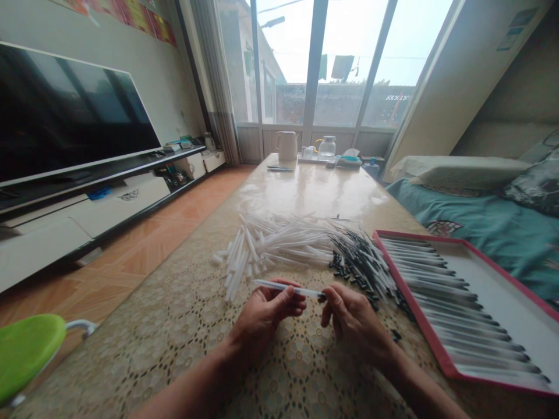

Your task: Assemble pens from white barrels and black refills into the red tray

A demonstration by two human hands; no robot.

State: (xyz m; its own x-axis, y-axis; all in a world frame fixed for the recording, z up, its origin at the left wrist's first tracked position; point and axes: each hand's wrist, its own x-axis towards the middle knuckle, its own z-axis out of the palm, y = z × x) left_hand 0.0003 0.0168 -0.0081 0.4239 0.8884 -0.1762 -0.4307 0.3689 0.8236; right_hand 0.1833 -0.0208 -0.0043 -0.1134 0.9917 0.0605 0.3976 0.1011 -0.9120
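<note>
A slim white pen [308, 291] with a black end lies nearly level between my hands, over the near part of the table. My left hand [273, 305] is closed around its barrel, thumb on top, and the pointed end sticks out to the left. At the other end, my right hand [347, 308] pinches the black end piece between thumb and fingertips. Just beyond my hands is a heap of white pen barrels [279, 241]. To its right lies a pile of dark refills with black end pieces [360, 259].
A red-rimmed box [437, 358] at the right holds a row of assembled pens [445, 291]. A pitcher [286, 145], a glass jar [327, 146] and a tissue pack [350, 156] stand at the table's far end. A green stool [30, 355] is at the left.
</note>
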